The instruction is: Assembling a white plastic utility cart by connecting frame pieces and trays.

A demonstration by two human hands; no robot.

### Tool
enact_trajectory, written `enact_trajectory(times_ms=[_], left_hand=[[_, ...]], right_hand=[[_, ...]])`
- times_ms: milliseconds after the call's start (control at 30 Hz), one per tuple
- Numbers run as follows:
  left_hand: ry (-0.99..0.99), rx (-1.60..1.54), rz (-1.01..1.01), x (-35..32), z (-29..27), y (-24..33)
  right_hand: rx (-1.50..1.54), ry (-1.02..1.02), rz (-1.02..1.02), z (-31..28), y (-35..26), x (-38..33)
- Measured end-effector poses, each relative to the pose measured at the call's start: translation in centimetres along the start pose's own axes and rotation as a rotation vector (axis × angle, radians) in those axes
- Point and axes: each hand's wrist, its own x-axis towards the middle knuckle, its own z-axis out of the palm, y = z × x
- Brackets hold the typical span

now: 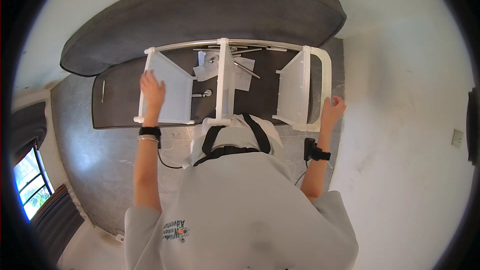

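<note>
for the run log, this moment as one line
left hand: at left panel | right hand: by curved end piece | papers: on sofa

This looks like a home, with its grey sofa (210, 7) and window (31, 180).

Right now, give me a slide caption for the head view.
Left hand and right hand at opposite ends of a white-framed three-tier rack lying sideways on a dark sofa.

I am cataloguing: light-grey short-sleeved shirt (255, 195), dark print (175, 231), black straps (256, 132), two black wristbands (320, 155), dark cables (172, 167).
</note>
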Motion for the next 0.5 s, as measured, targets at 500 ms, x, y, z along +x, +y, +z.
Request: enact_trajectory(times_ms=[500], left_hand=[[-0.347,-0.032,-0.480,-3.5,1.2,-7.4]], right_hand=[[-0.040,-0.421,0.293,0.8,-0.4,2.7]])
